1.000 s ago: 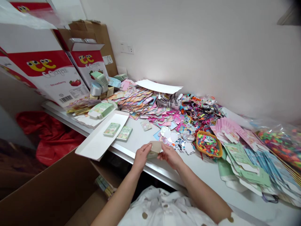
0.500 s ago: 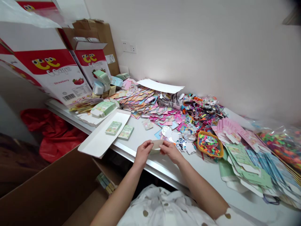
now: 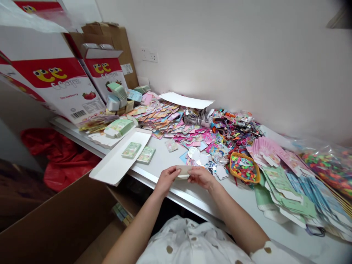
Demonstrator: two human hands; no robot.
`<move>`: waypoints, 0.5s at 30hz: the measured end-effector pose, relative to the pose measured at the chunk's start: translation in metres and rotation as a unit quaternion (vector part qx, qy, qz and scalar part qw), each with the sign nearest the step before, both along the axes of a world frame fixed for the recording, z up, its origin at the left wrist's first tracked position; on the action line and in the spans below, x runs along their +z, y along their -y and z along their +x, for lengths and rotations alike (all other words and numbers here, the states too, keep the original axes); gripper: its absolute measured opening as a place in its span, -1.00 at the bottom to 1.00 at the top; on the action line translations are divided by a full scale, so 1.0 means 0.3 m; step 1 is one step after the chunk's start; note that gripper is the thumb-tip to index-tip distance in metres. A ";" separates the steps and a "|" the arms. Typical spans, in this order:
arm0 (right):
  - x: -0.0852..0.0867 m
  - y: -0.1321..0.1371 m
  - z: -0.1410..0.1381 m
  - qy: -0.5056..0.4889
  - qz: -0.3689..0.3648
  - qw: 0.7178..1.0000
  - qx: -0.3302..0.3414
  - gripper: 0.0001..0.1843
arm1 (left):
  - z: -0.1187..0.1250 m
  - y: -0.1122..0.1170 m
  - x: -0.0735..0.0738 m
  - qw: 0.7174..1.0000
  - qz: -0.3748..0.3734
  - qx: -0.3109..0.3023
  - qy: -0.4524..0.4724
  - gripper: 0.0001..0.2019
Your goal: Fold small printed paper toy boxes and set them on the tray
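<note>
Over the front of the white table, my left hand (image 3: 167,179) and my right hand (image 3: 202,178) pinch a small paper box (image 3: 183,171) from both ends. Its upper face is plain greyish-beige; the fingers cover its ends. Left of my hands, one small green printed box (image 3: 131,150) lies on a long white cardboard tray (image 3: 110,167). A second green box (image 3: 146,154) rests on the table against the tray's right side. White die-cut cards (image 3: 202,158) are spread just beyond my right hand.
A yellow basket (image 3: 244,168) of colourful small pieces stands to the right, near flat green cartons (image 3: 288,190) and pink cartons (image 3: 271,150). Heaped printed packets (image 3: 158,115) line the wall. Red-and-white cartons (image 3: 66,88) stand at left. An open brown box (image 3: 60,209) sits below the table edge.
The small paper box has turned in my fingers: its hollow, ring-like opening showed before, and a flat beige face shows now. My right fingers have shifted slightly along its end.
</note>
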State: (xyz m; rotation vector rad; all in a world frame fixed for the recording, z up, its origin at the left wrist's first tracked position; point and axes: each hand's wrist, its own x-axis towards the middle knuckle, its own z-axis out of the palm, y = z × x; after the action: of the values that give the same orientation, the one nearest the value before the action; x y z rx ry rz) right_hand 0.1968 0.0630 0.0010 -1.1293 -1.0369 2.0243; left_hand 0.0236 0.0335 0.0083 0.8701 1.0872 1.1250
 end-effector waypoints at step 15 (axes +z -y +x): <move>0.048 0.016 -0.001 0.277 0.533 0.799 -0.026 -0.71 | -0.050 -0.025 -0.058 0.951 0.217 0.014 -0.218 -0.76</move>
State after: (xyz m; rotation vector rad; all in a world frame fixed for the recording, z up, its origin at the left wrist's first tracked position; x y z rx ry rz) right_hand 0.1963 0.0582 0.0153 -1.0297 -2.0188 0.7029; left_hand 0.0087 0.0411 -0.0093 1.5079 1.2287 1.2501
